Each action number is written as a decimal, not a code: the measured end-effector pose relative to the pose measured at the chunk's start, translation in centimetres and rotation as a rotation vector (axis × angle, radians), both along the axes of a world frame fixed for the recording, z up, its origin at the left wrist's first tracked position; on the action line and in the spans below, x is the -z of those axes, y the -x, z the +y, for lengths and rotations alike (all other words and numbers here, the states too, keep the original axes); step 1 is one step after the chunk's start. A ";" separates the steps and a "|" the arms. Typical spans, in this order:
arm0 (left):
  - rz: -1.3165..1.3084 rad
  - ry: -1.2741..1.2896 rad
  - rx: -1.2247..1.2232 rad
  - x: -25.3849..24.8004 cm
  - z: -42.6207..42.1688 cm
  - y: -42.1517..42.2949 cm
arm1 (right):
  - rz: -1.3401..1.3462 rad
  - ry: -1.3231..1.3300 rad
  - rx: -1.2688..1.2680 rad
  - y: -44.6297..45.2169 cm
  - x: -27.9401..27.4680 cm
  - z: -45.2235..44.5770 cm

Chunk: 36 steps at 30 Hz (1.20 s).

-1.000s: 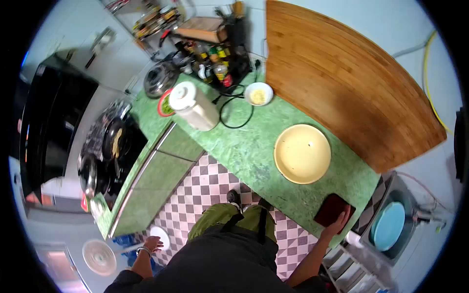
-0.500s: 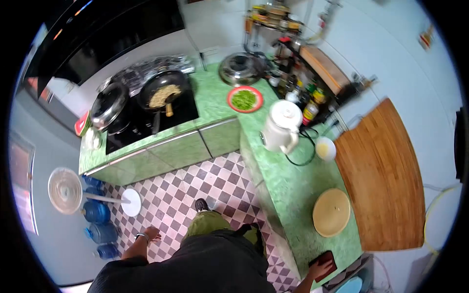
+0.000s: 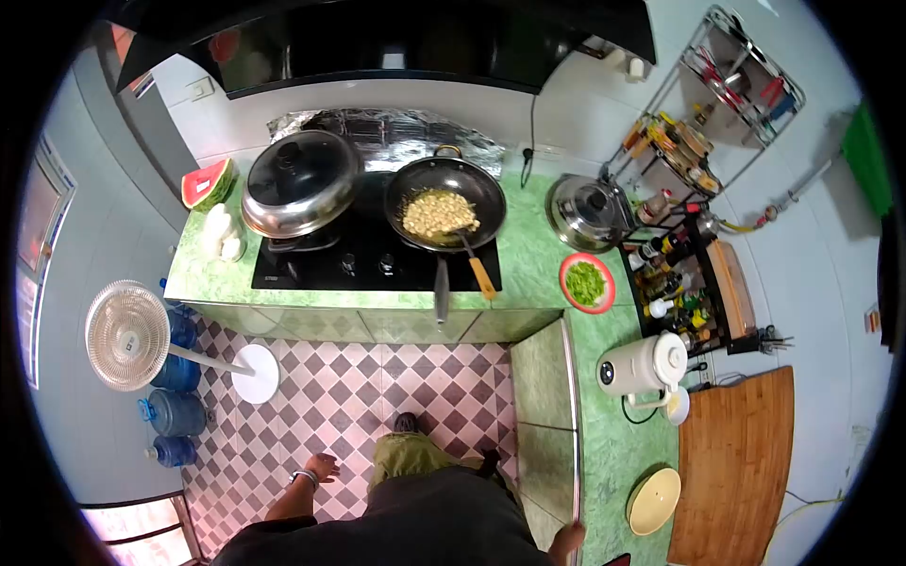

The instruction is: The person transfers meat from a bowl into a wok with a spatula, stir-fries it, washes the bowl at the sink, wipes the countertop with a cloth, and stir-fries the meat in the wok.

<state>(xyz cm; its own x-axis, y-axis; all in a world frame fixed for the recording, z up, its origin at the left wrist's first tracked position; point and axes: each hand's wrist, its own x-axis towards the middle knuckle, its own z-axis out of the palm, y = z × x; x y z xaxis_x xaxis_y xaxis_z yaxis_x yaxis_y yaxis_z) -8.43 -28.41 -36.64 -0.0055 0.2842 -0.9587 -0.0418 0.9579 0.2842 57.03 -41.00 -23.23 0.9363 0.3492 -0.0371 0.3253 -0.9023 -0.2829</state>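
My left hand (image 3: pixel 323 467) hangs over the checkered floor with nothing in it, its fingers loosely apart and a band on the wrist. My right hand (image 3: pixel 568 538) is at the front edge of the green counter (image 3: pixel 604 443), low in the picture; its fingers are too indistinct to read. Just right of it, the edge of a dark red object (image 3: pixel 617 560) shows at the bottom. Nearby on the counter is a yellow bowl (image 3: pixel 653 502). On the stove, a black wok (image 3: pixel 481 193) holds chopped food and a wooden-handled spatula (image 3: pixel 482 277).
A lidded pot (image 3: pixel 300 184) stands left of the wok. Along the right counter are a plate of chopped greens (image 3: pixel 586 283), a white jug appliance (image 3: pixel 642 366) and a wooden board (image 3: pixel 731 462). A fan (image 3: pixel 127 336) and blue water bottles (image 3: pixel 176 415) stand at left.
The view has turned left toward the stove. My right hand has come off the dark red object to the counter's edge. My left hand remains empty over the floor.
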 end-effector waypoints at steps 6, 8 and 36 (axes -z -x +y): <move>0.157 -0.045 -0.167 0.8 0.8 1.7 | 0.199 -0.555 -0.753 4.8 -13.6 28.6; 0.154 -0.116 -0.144 -1.1 2.0 1.5 | 0.135 -0.508 -0.945 10.3 -20.0 36.3; -0.250 -0.589 -0.309 -25.6 36.7 -24.4 | -0.227 -0.149 -1.612 15.1 -24.3 65.4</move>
<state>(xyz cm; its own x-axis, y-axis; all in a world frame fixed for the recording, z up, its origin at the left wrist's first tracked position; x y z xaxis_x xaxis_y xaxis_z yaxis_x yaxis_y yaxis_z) 15.98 8.31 -11.03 0.0313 0.7765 -0.6294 -0.4183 0.5821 0.6973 41.88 24.38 1.10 -0.3984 0.9024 0.1643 0.8943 0.4219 -0.1490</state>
